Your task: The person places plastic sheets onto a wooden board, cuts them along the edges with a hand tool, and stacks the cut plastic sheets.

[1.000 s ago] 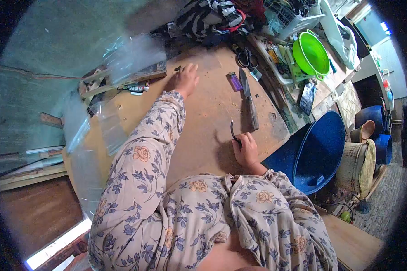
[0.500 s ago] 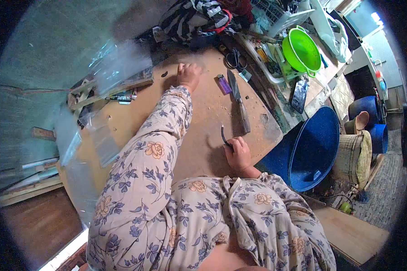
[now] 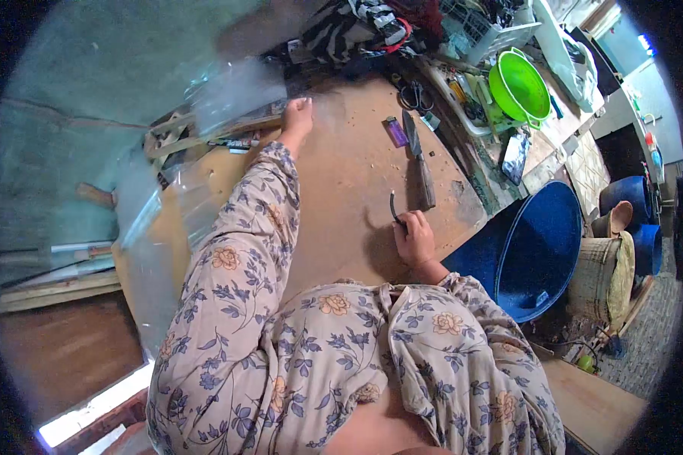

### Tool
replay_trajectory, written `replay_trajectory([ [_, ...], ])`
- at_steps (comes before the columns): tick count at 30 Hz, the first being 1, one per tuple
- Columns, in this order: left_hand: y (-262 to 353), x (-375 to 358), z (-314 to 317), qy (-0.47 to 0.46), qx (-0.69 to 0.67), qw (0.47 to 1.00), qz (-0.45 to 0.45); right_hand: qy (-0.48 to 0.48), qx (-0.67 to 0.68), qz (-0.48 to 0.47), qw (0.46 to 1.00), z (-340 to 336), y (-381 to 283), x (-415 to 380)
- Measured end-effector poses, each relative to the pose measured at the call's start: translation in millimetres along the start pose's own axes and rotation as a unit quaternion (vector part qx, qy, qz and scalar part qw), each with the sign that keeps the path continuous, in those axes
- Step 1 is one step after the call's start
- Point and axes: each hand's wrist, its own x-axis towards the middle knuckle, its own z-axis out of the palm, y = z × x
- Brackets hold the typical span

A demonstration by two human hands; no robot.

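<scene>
My left hand [image 3: 297, 117] reaches to the far side of the brown board [image 3: 340, 178], beside the clear plastic sheeting. Its fingers are closed, and whatever may be in them is hidden. Nearer my body, my right hand [image 3: 415, 238] is closed around a thin, curved black piece with a pale tip [image 3: 394, 206], which sticks up past the fingers. Beyond that hand a knife [image 3: 419, 158] with a worn wooden handle lies on the board, and a purple lighter [image 3: 395, 132] lies next to its blade.
Clear plastic sheeting [image 3: 239, 89] and a wooden frame [image 3: 176, 138] line the board's left side. Scissors [image 3: 416, 96] lie at the far right. A green colander [image 3: 520, 87] and a phone [image 3: 515, 158] rest on the side bench. A blue tub [image 3: 540, 254] stands right of the board.
My left hand has moved left across the far side of the board, toward the plastic sheeting. My right hand still holds the curved black piece. The whole view has shifted slightly.
</scene>
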Motion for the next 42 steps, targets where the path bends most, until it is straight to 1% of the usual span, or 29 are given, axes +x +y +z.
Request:
replay_trajectory([
  [1, 17, -4, -18, -0.086, -0.075, 0.983, -0.142, -0.005, -0.01, 0.004, 1.0, 1, 2, 0],
  [2, 31, -11, -34, -0.167, -0.149, 0.934, -0.279, -0.01, -0.02, 0.008, 1.0, 2, 3, 0],
  [3, 36, -20, -41, -0.147, -0.218, 0.924, -0.278, -0.015, -0.029, 0.013, 0.999, 2, 4, 1],
  [7, 72, -44, -71, -0.117, -0.182, 0.946, -0.241, 0.007, -0.034, 0.011, 0.999, -1, 7, 4],
  [9, 66, -44, -80, -0.094, -0.01, 0.99, -0.109, 0.012, -0.026, 0.003, 1.0, -3, 6, 6],
  [11, 47, -37, -84, -0.09, 0.034, 0.988, -0.125, 0.012, -0.024, 0.001, 1.0, -4, 6, 7],
  [13, 57, -40, -90, -0.088, 0.073, 0.984, -0.137, 0.019, -0.029, 0.004, 0.999, -4, 5, 8],
  [15, 71, -52, -95, -0.112, -0.024, 0.97, -0.216, 0.027, -0.035, 0.007, 0.999, -1, 7, 9],
  [16, 80, -64, -96, -0.113, -0.024, 0.969, -0.217, 0.046, -0.031, -0.009, 0.998, -1, 9, 8],
  [18, 100, -89, -98, -0.128, -0.117, 0.974, -0.148, 0.067, -0.029, -0.027, 0.997, 1, 9, 4],
  [19, 107, -99, -104, -0.192, -0.163, 0.945, -0.21, 0.104, 0.012, 0.0, 0.995, 2, 6, 3],
  [20, 114, -111, -107, -0.192, -0.165, 0.945, -0.209, 0.139, 0.052, 0.027, 0.988, 3, 3, 5],
  [21, 120, -125, -111, -0.214, -0.254, 0.908, -0.255, 0.137, 0.052, 0.027, 0.989, 3, -4, 10],
  [22, 127, -140, -117, -0.233, -0.338, 0.861, -0.3, 0.15, 0.166, 0.079, 0.971, 1, -16, 19],
  [23, 136, -152, -122, -0.234, -0.319, 0.868, -0.3, 0.161, 0.277, 0.129, 0.938, 0, -28, 29],
  [24, 140, -163, -123, -0.231, -0.321, 0.867, -0.302, 0.157, 0.276, 0.129, 0.94, 1, -37, 40],
  [26, 144, -181, -127, -0.243, -0.453, 0.798, -0.314, 0.168, 0.389, 0.1, 0.9, 6, -59, 58],
  [27, 157, -188, -136, -0.256, -0.452, 0.787, -0.332, 0.163, 0.389, 0.099, 0.901, 2, -80, 62],
  [29, 162, -201, -147, -0.259, -0.443, 0.793, -0.328, 0.102, 0.423, 0.191, 0.88, -8, -119, 67],
  [30, 164, -205, -153, -0.268, -0.431, 0.799, -0.323, 0.096, 0.424, 0.189, 0.881, -6, -125, 66],
  [32, 168, -215, -167, -0.254, -0.42, 0.811, -0.32, 0.037, 0.502, 0.145, 0.851, 1, -135, 58],
  [34, 162, -223, -176, -0.24, -0.408, 0.822, -0.315, -0.003, 0.499, 0.115, 0.859, 9, -143, 50],
  [36, 151, -229, -179, -0.229, -0.412, 0.842, -0.263, -0.06, 0.436, 0.071, 0.895, 14, -151, 40],
  [37, 151, -233, -185, -0.224, -0.412, 0.842, -0.265, -0.078, 0.429, 0.082, 0.896, 16, -155, 37],
  [38, 151, -235, -190, -0.2, -0.35, 0.875, -0.268, -0.083, 0.43, 0.082, 0.895, 17, -158, 35],
  [39, 152, -238, -195, -0.176, -0.287, 0.902, -0.271, -0.102, 0.55, 0.139, 0.817, 20, -160, 32],
  [40, 148, -241, -198, -0.174, -0.287, 0.902, -0.273, -0.117, 0.656, 0.194, 0.72, 22, -162, 29],
  [41, 143, -243, -199, -0.167, -0.224, 0.929, -0.243, -0.117, 0.656, 0.194, 0.72, 24, -165, 25],
  [42, 138, -243, -199, -0.161, -0.16, 0.951, -0.209, -0.11, 0.551, 0.143, 0.815, 26, -170, 21],
])
